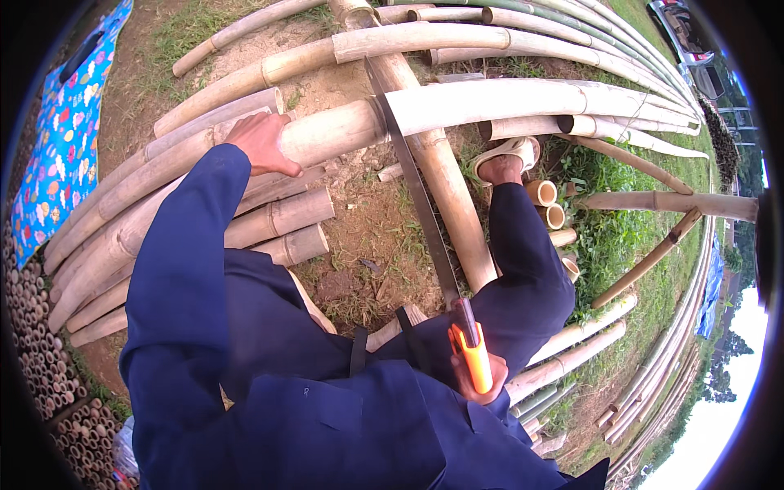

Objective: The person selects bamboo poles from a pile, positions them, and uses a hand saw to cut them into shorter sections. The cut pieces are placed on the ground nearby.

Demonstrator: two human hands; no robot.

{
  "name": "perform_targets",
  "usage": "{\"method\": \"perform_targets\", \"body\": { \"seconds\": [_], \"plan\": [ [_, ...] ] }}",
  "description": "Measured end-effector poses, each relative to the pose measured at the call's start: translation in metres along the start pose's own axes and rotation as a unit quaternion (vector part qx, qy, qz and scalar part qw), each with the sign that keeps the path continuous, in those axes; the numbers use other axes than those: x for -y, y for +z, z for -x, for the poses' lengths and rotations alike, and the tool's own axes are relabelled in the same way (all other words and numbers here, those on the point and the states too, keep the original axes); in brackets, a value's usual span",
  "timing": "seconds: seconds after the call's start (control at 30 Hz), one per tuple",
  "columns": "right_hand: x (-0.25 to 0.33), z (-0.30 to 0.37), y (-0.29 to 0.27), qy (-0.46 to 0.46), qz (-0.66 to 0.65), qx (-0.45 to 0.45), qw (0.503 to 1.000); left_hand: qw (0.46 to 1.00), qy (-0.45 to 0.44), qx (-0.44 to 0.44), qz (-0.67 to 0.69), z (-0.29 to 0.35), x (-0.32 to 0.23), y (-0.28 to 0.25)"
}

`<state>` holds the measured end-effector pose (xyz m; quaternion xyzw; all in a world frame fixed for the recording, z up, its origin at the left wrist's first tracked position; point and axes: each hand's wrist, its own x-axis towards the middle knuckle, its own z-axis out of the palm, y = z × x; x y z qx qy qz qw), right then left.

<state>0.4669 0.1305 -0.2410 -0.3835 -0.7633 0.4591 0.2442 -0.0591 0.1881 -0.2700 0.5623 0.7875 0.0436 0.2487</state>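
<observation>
My right hand (482, 380) is wrapped round the orange and dark handle of a hand saw (425, 208). The long blade runs away from me and lies across a thick bamboo pole (335, 133), with its far end past the pole. My left hand (263, 145) grips the same pole to the left of the blade, thumb on the near side. The pole rests across another bamboo pole (445, 180) that slants along the ground. How deep the blade sits in the bamboo, I cannot tell. My sandalled foot (505, 165) is beyond the slanting pole.
Several bamboo poles (555, 45) lie at the far side. Cut lengths (282, 216) are under my left arm, and short rings (541, 193) stand beside my foot. A bamboo trestle (653, 204) is on the right, a blue patterned cloth (69, 122) at far left above stacked bamboo pieces (41, 343).
</observation>
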Motion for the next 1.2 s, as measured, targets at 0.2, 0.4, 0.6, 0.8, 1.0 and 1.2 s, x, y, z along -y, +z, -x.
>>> {"method": "perform_targets", "body": {
  "seconds": [0.2,0.4,0.6,0.8,1.0,1.2],
  "plan": [
    [0.027,-0.158,0.041,0.035,-0.082,0.023,0.996,0.999,0.004,0.021,0.048,-0.007,-0.001,-0.003],
    [0.025,-0.15,0.048,0.029,-0.108,-0.013,0.994,0.993,0.012,-0.096,-0.068,0.004,-0.009,0.013],
    [0.027,-0.147,0.067,0.016,-0.148,-0.029,0.988,0.965,0.021,-0.185,-0.183,0.003,-0.041,0.052],
    [-0.004,-0.038,0.024,-0.007,-0.064,-0.011,0.998,0.972,0.019,-0.163,-0.167,0.005,-0.033,0.045],
    [0.024,-0.081,0.022,0.024,-0.041,-0.018,0.999,0.971,0.045,-0.168,-0.165,-0.005,-0.035,0.039],
    [-0.003,-0.135,0.047,0.023,-0.131,0.017,0.991,0.975,0.042,-0.13,-0.175,-0.005,-0.039,0.033]
  ]
}}
